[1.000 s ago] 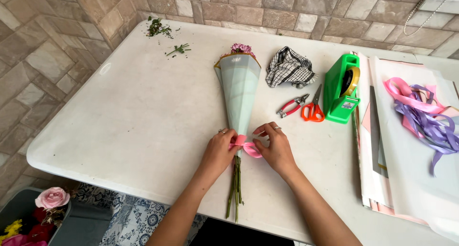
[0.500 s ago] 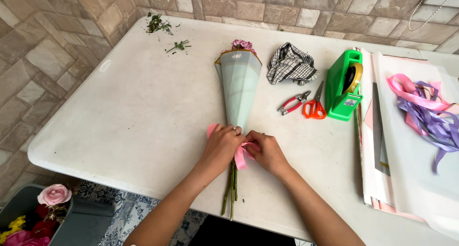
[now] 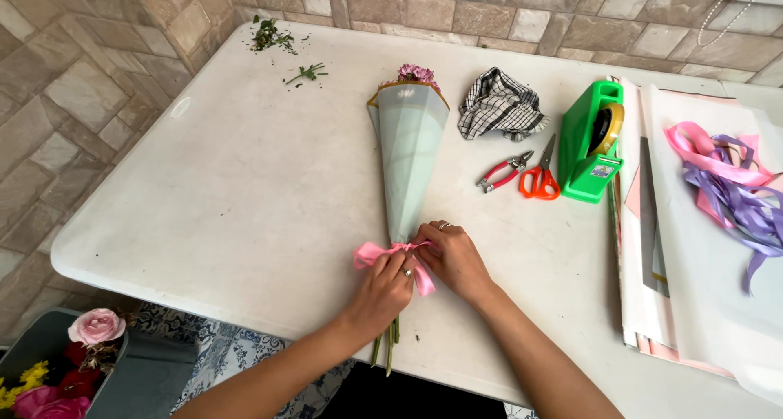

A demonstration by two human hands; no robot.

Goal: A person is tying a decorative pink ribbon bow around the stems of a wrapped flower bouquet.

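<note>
**Two hands at a pink bow**

A pink ribbon [image 3: 390,256] is tied in a bow around the thin end of a bouquet [image 3: 408,154]. The bouquet is a pale paper cone lying flat on the white table [image 3: 204,191]. Its wide end points away from the hands, and a pink flower peeks out there. Green stems [image 3: 385,350] stick out past the hands, toward the person.

The left hand [image 3: 382,290] pinches the ribbon with its fingertips. The right hand [image 3: 453,258] sits just beside it and grips the ribbon at the knot. Both hands touch the cone's thin end.

Off to the right of the right hand lie small red clippers [image 3: 503,173] and orange scissors [image 3: 541,174], close together. Just past them stands a bright green tape holder [image 3: 589,146]. A crumpled checked cloth [image 3: 499,105] lies farther away. Further right are big sheets of wrapping paper [image 3: 693,288] with pink and purple ribbons [image 3: 734,187] on top.

Far beyond the left hand lie green leaf scraps [image 3: 273,36]. Below the table's edge, a grey bucket [image 3: 139,374] holds roses.
</note>
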